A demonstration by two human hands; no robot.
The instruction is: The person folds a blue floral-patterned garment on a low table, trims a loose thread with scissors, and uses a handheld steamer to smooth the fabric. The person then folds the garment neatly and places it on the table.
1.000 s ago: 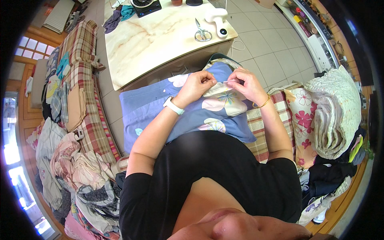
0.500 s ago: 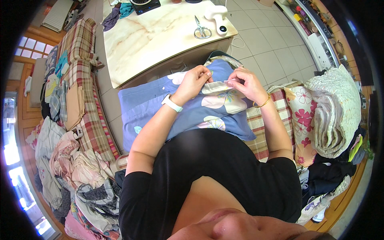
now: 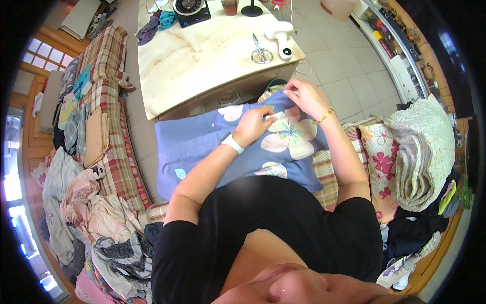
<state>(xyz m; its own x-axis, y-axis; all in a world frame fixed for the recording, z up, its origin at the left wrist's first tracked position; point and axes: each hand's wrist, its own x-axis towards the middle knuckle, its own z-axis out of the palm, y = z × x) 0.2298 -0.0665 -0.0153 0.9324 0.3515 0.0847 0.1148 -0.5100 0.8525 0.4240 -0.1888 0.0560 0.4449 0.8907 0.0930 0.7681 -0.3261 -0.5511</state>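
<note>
A blue cloth with large pale flowers (image 3: 291, 136) lies across my lap, its far part reaching toward the table. My left hand (image 3: 253, 126), with a white band at the wrist, rests on the cloth with its thumb and fingers pinching a fold of it. Farther off and to the right, my right hand (image 3: 306, 99) is raised at the far edge of the cloth, a gold bracelet on its wrist. Its thumb and fingertips come together; what lies between them is too small to make out.
Ahead stands a marble-topped table (image 3: 202, 66) bearing scissors (image 3: 261, 49), a white handheld device (image 3: 280, 36) and a black scale-like device (image 3: 191, 11). Piled clothes (image 3: 96, 202) and a checked sofa (image 3: 116, 152) are at left; a rolled quilt (image 3: 422, 152) lies at right.
My right hand has shifted up and left to the cloth's far edge. My left hand sits lower, and the pale folded strip between the hands has opened out, showing the whole flower.
</note>
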